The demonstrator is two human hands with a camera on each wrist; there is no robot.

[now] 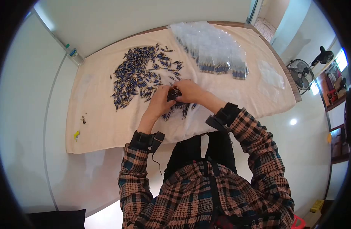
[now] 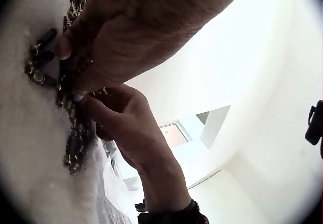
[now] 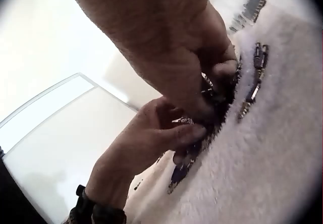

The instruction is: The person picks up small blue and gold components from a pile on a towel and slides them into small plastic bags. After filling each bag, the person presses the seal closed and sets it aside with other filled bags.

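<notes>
Both hands meet over a clump of small blue pieces with gold ends (image 1: 175, 92) near the front of the cloth. My left hand (image 1: 160, 101) curls its fingers and thumb round the clump from the left. From the other side, my right hand (image 1: 190, 91) grips the same clump, its thumb close to the left thumb. More loose pieces (image 3: 260, 57) lie on the fluffy cloth just beside the fingers in the right wrist view. Beyond the hands spreads a large heap of the same pieces (image 1: 135, 72). The fingers hide much of the clump.
A cream cloth (image 1: 95, 126) covers the table. Clear plastic bags filled with rows of pieces (image 1: 217, 49) overlap at the back right. Flat clear bags (image 1: 270, 74) lie at the right. A bottle (image 1: 74, 54) stands at the left edge, above a small yellow item (image 1: 76, 134).
</notes>
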